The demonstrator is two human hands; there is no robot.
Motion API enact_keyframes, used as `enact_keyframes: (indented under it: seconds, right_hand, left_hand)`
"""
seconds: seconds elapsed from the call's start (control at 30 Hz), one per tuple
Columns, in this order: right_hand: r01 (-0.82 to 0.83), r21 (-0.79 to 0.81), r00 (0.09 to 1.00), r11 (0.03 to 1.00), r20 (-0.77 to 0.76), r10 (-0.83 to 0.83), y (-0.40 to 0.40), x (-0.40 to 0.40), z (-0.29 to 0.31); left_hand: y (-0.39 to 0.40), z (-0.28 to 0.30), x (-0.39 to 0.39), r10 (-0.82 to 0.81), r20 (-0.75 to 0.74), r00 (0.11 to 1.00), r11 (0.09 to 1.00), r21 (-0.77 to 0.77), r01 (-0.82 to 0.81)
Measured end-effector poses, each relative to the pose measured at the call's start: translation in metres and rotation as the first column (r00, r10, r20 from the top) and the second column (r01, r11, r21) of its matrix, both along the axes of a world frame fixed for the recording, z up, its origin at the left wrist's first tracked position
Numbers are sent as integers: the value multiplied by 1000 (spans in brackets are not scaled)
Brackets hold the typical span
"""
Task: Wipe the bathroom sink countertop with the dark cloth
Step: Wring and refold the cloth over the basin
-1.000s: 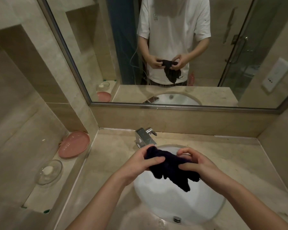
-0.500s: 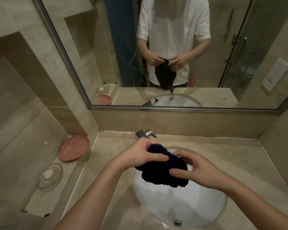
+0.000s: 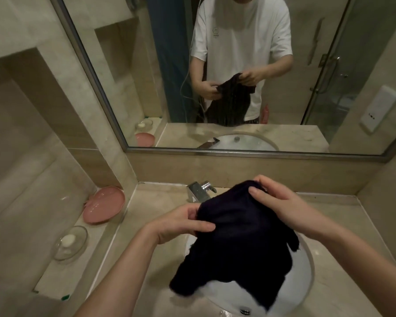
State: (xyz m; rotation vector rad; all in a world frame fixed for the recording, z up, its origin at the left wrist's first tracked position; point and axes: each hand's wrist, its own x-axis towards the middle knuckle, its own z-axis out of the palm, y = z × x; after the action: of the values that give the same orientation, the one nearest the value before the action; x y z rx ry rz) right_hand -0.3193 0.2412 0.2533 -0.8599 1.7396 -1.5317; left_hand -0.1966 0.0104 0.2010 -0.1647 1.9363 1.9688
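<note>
From the head camera, both hands hold the dark cloth (image 3: 238,245) up above the white sink (image 3: 304,277): the left hand (image 3: 181,223) pinches its edge at nine o'clock, the right hand (image 3: 277,202) grips its top corner at one o'clock, and the fabric hangs open over the basin. The chrome faucet (image 3: 199,191) stands at twelve o'clock behind the cloth on the beige surface (image 3: 160,197), while a pink dish (image 3: 103,204) and a glass soap dish (image 3: 71,242) sit on the ledge at nine o'clock.

The dark cloth (image 3: 238,243) hangs unfolded above the white sink (image 3: 302,291), set in the beige countertop (image 3: 156,225).
</note>
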Motion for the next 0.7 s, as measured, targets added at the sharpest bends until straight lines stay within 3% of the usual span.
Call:
enact_keyframes:
  seconds: [0.13,0.27,0.47,0.57,0.63,0.7]
  right_hand:
    - [71,-25,997,997,-18,-71,-3,-16,20]
    - [134,94,988,987,-96,-125,2,-32,18]
    - [241,217,950,946,-254,-183,10,-30,-39]
    - [439,307,869,844,-382,-314,17,-10,-75]
    - [513,318,850,797,-319,-420,22,8,-87]
    - [422,360,906,832,-136,-400,21,25,-97]
  left_hand:
    - [20,-20,4,-21,41,999,999,31,20]
    - [40,-26,9,15,34,999,985,169,-20]
    - [57,-9,-1,204,-4,979,891,416,-184]
    - [55,-9,-4,269,17,963,859,448,-248]
    - [56,-9,-5,301,38,953,840,463,-284]
    - [57,-12,-5,331,78,941,809,491,-325]
